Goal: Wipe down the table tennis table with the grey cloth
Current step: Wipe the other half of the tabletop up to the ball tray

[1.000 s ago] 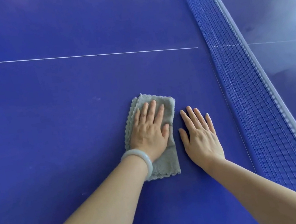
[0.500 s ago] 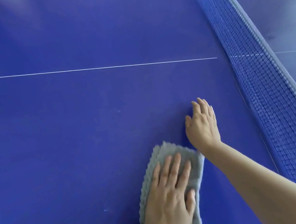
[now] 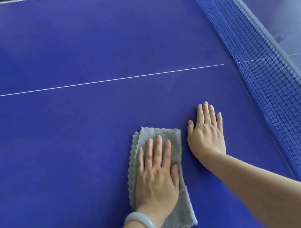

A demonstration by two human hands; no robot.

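I see my left hand (image 3: 156, 174) pressed flat on the grey cloth (image 3: 182, 210), fingers spread, nothing clenched. The folded cloth lies on the blue tabletop (image 3: 70, 136), nearer me than the white line (image 3: 81, 84). My right hand (image 3: 207, 134) rests palm-down and released on the bare surface just beside the cloth, between it and the net (image 3: 280, 93). A pale bangle (image 3: 146, 227) circles my left wrist.

Grey cloth (image 3: 171, 139), blue table (image 3: 56, 49) (white line (image 3: 82, 84)), blue mesh net (image 3: 271, 83)
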